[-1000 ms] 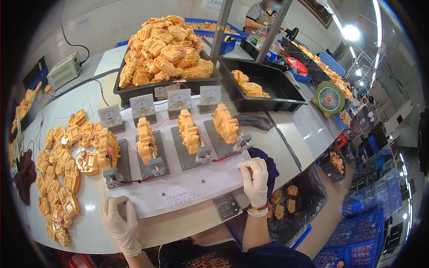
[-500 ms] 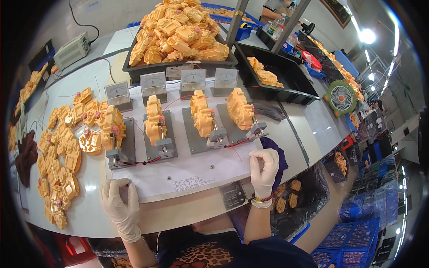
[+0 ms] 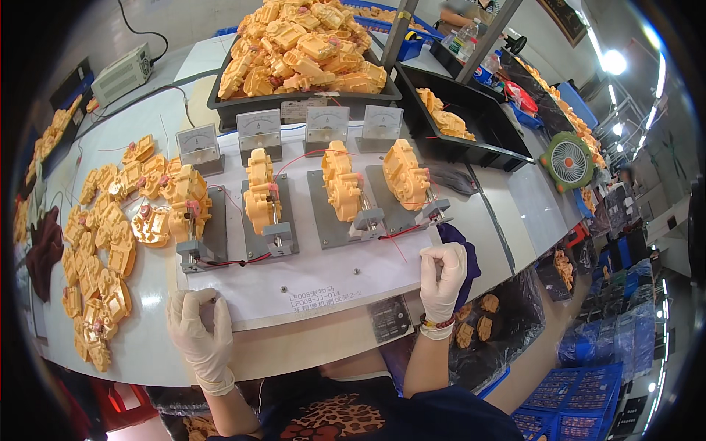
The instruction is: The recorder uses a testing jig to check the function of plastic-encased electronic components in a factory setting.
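Observation:
My left hand, in a white glove, rests at the front left edge of a white sheet. Its fingers are curled, and a small dark stud shows at the fingertips. My gloved right hand is at the sheet's right end, fingers bent inward beside a dark purple cloth; what its fingertips hold, if anything, is hidden. Between and beyond my hands stand several grey fixtures, each bearing a yellow plastic gear housing with thin red wires. A meter stands behind each fixture.
Loose yellow housings cover the table's left side. A black tray behind the meters carries a tall heap of them. Another black tray at the back right contains a few. A green fan sits further right.
The whole view has shifted slightly, so the fixtures and trays appear a little higher and further right. Both hands keep nearly the same pose and place.

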Available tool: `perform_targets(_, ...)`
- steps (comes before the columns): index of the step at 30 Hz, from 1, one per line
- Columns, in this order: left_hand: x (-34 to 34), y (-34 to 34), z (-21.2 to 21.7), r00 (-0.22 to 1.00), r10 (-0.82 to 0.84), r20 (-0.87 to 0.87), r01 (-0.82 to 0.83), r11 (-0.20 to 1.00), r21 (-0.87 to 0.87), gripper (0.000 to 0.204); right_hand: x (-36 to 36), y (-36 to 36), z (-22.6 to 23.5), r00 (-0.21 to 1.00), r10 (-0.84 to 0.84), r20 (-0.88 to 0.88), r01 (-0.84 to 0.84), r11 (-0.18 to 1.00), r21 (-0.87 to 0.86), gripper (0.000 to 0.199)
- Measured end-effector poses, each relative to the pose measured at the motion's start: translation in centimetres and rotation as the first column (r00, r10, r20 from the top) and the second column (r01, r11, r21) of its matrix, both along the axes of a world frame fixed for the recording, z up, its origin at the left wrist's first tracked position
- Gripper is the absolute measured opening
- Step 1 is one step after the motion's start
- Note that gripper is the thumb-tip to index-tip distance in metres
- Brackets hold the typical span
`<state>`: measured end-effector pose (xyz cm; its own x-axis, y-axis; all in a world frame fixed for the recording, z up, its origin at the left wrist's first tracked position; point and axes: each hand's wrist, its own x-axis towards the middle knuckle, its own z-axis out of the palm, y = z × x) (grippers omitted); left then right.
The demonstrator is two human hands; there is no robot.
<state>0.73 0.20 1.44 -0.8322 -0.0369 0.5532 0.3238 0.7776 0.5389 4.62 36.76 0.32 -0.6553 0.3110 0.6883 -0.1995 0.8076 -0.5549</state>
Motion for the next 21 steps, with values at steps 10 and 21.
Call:
perform_targets(10,-0.1,0.03,0.08,1.0,0.005,0.003,-0.005,1.0,-0.005,0.013,-0.05,-0.29,0.01,1.0,-0.005,-0.007,0.004,0.999,-0.04,0.012)
perform_targets(21,0.07,0.09,0.24,1.0,0.007,0.017,-0.007,1.0,0.003,0.013,0.1,-0.34,-0.05,1.0,-0.014,0.001,0.014,0.998,-0.06,0.012)
